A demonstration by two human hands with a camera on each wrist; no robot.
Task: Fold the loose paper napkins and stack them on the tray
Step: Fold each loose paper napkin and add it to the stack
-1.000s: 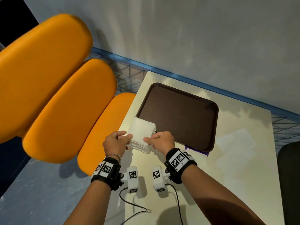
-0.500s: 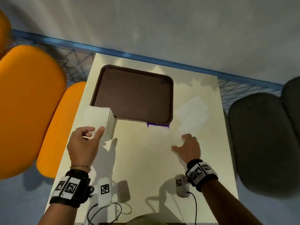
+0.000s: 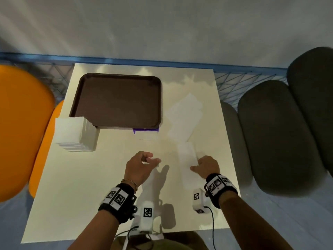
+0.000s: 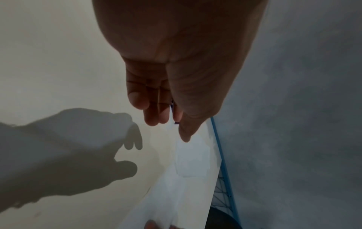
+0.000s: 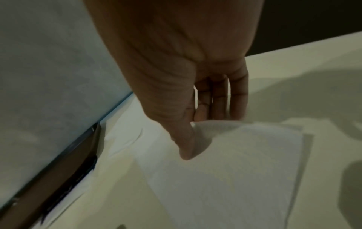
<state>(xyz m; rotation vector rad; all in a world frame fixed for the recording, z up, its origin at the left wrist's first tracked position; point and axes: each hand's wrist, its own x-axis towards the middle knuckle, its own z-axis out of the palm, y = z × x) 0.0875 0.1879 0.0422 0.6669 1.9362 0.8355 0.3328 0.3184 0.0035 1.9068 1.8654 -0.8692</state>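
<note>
Tray (image 3: 115, 101) holds nothing; right grip (image 3: 207, 166) pinches napkin (image 3: 187, 157), left grip (image 3: 140, 168) released.

The brown plastic tray (image 3: 117, 100) looks matt, the table (image 3: 100, 177) smooth and slightly glossy, the white paper napkins (image 3: 185, 116) soft-textured.

Black tagged wristbands (image 3: 119, 200), gold bracelet (image 3: 130, 183)

Dim, grainy wrist views; motion-blurred head view, hard shadows, warped edges.
</note>
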